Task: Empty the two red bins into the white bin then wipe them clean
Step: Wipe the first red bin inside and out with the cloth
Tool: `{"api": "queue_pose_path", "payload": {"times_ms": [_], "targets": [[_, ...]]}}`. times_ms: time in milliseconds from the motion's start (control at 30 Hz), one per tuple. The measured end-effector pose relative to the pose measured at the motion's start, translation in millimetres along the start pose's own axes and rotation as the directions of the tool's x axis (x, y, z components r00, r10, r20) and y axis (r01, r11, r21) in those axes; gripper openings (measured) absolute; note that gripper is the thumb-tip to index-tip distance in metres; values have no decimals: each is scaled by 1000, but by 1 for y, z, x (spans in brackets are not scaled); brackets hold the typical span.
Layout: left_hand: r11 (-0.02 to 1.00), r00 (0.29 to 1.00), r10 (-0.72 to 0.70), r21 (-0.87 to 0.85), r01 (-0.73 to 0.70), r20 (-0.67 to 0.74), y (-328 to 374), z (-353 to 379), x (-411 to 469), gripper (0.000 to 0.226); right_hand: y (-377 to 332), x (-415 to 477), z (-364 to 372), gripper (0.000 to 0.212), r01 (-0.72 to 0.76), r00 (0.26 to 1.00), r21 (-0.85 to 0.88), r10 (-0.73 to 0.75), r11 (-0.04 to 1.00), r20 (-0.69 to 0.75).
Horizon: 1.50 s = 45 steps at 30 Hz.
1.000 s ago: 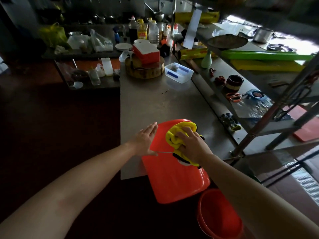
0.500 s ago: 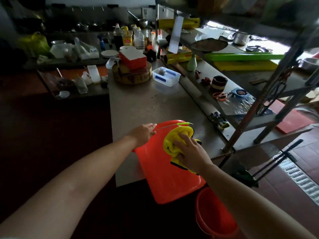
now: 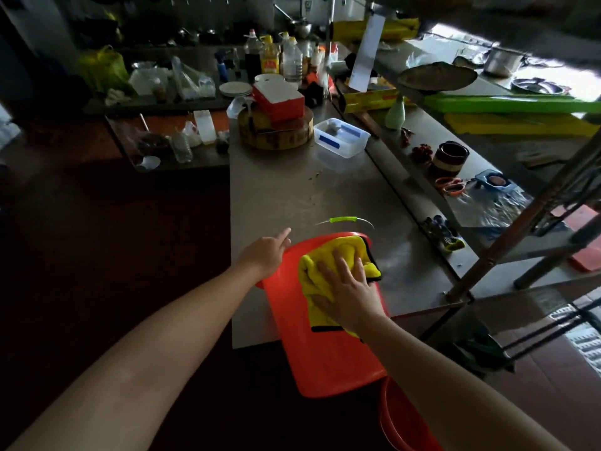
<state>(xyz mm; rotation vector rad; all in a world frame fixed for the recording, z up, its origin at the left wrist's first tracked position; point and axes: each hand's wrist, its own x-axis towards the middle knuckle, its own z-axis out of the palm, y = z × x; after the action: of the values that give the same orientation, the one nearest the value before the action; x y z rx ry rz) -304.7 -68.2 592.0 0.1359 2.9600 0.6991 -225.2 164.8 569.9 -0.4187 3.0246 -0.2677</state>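
Pressing flat with the right hand point(image 3: 349, 288), fingers straight and spread, onto a yellow cloth point(image 3: 320, 271) bunched over the upper side of a red bin point(image 3: 325, 353). Steadying with the left hand point(image 3: 265, 255) at that bin's left rim, index finger stretched out; cannot tell whether the other fingers curl round the rim. Apart from each other, bare red plastic between. Lying on its side at lower centre, mouth turned away, partly on the near edge of a steel table point(image 3: 292, 190), base overhanging toward the bottom of the frame. Just beyond the mouth, a wire handle with a green grip point(image 3: 343, 219). At lower right, below the table edge, a second red bin point(image 3: 400, 421), partly cut off. Farther up the table, a clear plastic container point(image 3: 341, 138) beside a round wooden block point(image 3: 276, 135) with a red and white box point(image 3: 279, 99) on top.
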Motion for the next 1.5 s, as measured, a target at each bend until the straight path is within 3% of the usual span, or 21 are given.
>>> {"api": "queue_pose_path", "payload": {"times_ms": [133,267,400,500,567,633,800,1067,1133,1233,1400,1500], "targets": [[987,987,-152,-57,149,-48,-18,1,6,50,0,-5,7,75,15,998,10,-14,1000,-53],[984,985,-173,-44,172,-21,-32,10,-2,52,5,-5,8,74,15,998,-4,-16,1000,-69],[976,985,-158,143,166,-64,-36,22,-13,61,6,-4,7,73,12,997,-15,-14,1000,-79],[952,972,120,303,-55,-200,-31,28,-27,65,3,-3,9,73,13,997,-21,-15,1000,-78],[886,928,326,401,-233,-182,-26,34,-37,60,0,-1,10,73,18,997,-33,-20,999,-80],[850,925,355,458,-260,-135,-26,39,-43,58,-2,-2,11,73,19,996,-36,-22,999,-86],[897,992,121,430,-97,-28,-46,32,-45,64,-5,-8,13,73,29,995,-48,-33,998,-90],[921,972,-158,381,81,173,-75,28,-37,78,-12,-6,13,73,21,994,-61,-27,998,-102],[936,979,-131,345,69,157,-76,31,-42,75,-11,-7,14,73,9,995,-64,-15,998,-101],[962,998,33,268,-45,49,-72,31,-47,65,-13,-7,13,73,14,995,-56,-19,998,-101],[971,971,240,21,-239,-1,-54,16,-44,52,-19,-7,15,72,37,992,-82,-46,996,-113],[949,949,313,-25,-314,-15,-46,11,-44,55,-28,-5,19,72,56,990,-75,-66,996,-128]]}}
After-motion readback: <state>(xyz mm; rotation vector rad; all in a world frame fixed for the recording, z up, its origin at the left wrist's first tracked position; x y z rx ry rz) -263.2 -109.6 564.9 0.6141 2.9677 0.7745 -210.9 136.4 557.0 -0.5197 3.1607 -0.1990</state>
